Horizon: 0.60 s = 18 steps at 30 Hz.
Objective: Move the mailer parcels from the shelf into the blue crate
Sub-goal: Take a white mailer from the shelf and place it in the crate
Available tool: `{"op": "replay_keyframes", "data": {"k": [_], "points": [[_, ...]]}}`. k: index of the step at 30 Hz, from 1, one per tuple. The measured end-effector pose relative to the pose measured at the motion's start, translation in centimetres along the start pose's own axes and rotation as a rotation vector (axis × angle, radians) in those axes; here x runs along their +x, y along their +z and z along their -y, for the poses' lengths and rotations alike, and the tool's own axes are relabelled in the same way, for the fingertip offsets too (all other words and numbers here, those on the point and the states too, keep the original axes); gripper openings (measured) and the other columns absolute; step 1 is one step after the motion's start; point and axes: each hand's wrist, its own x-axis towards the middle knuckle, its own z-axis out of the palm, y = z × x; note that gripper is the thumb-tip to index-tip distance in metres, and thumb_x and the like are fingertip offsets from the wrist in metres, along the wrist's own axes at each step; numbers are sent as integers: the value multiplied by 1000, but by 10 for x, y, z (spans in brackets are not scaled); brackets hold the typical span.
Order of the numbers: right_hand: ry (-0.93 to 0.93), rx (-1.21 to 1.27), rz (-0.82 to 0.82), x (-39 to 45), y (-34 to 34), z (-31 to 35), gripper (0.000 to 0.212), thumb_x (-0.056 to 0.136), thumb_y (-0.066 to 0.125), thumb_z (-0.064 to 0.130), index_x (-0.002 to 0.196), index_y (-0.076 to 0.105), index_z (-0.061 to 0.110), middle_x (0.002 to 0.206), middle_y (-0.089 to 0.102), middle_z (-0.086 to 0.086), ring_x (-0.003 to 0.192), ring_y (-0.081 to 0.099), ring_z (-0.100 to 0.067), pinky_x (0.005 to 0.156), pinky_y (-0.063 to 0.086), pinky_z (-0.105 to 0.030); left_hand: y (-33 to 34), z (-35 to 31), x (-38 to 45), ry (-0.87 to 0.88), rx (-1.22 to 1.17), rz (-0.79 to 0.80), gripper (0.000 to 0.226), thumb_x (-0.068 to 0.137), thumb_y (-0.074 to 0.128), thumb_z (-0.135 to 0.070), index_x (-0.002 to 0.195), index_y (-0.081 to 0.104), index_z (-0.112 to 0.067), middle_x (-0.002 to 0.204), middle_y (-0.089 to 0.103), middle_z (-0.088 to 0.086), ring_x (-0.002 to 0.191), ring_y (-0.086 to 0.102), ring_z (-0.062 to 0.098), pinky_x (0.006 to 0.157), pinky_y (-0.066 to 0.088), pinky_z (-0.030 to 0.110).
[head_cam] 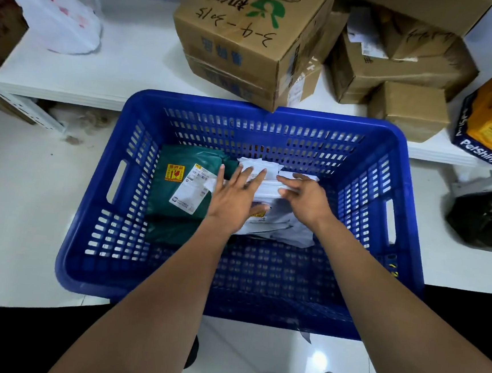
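White mailer under both hands, blue crate

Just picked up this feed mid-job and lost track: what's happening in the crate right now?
A person is reaching into the blue crate with both hands. The left hand lies flat, fingers spread, on a pile of white mailer parcels; the right hand rests on the same pile, fingers curled loosely. A green mailer parcel with a yellow sticker lies beside them on the crate floor. On the shelf behind, a white bag and several cardboard boxes remain.
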Motion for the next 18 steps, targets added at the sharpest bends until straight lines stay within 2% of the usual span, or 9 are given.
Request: {"op": "replay_keyframes", "data": {"k": [2, 3, 4, 6, 8, 10, 13, 16, 18], "points": [[-38, -244, -33, -1, 6, -4, 37, 99, 54, 31, 135, 55, 39, 162, 18, 1, 149, 18, -28, 122, 8, -47, 8, -4, -3, -35, 55, -8, 69, 101, 28, -53, 156, -4, -27, 159, 21, 6, 150, 9, 25, 119, -4, 56], [-71, -409, -51, -3, 10, -5, 37, 101, 49, 36, 138, 50, 42, 163, 11, 2, 150, 8, -30, 118, -4, -56, 10, -4, -5, -59, 69, -20, 65, 103, 28, -47, 156, -2, -26, 155, 26, 6, 148, 14, 26, 118, -1, 56], [-115, -556, -82, -4, 13, -3, 39, 102, 43, 40, 141, 46, 42, 164, 9, 2, 151, 2, -31, 113, -12, -61, 11, -3, -6, -79, 59, -26, 61, 103, 30, -44, 156, 5, -25, 149, 32, 6, 143, 23, 26, 118, 4, 56], [-248, -723, -177, -7, 22, 7, 43, 102, 32, 42, 141, 47, 33, 162, 19, -3, 151, 7, -27, 113, -16, -63, 8, -6, -5, -102, 19, -13, 52, 103, 33, -40, 150, 20, -24, 137, 39, 5, 129, 34, 27, 116, 14, 55], [-332, -741, -196, -7, 34, 17, 47, 103, 24, 40, 138, 50, 23, 152, 38, -4, 147, 24, -23, 119, -8, -56, 3, -7, -1, -111, 13, -2, 43, 102, 35, -33, 143, 28, -22, 133, 40, 6, 123, 37, 28, 113, 19, 54], [-325, -727, -150, -3, 44, 15, 49, 104, 20, 42, 135, 49, 19, 136, 53, -5, 133, 41, -24, 120, 11, -47, -1, -5, 2, -102, 17, 20, 40, 101, 36, -32, 138, 33, -19, 130, 42, 6, 120, 38, 28, 110, 24, 52], [-144, -553, -131, 8, 45, 7, 53, 103, 12, 45, 121, 53, 17, 114, 60, -6, 113, 47, -28, 96, 40, -43, -2, 2, 5, -74, 26, 34, 48, 99, 33, -53, 129, 42, -16, 124, 51, 6, 114, 46, 28, 98, 32, 47], [24, -369, -100, 21, 49, 4, 73, 95, -7, 47, 113, 55, 12, 111, 59, -9, 109, 43, -30, 86, 45, -42, -3, 6, 10, -117, -40, -19, 50, 100, 24, -52, 120, 52, -16, 117, 61, 6, 110, 52, 26, 93, 34, 44], [82, -338, -172, 22, 46, 9, 60, 101, 9, 39, 109, 59, 8, 110, 60, -13, 110, 46, -32, 86, 43, -41, -1, 12, 12, -237, -109, -50, 47, 101, 22, -41, 113, 60, -15, 110, 65, 7, 104, 57, 26, 91, 39, 41]]}}
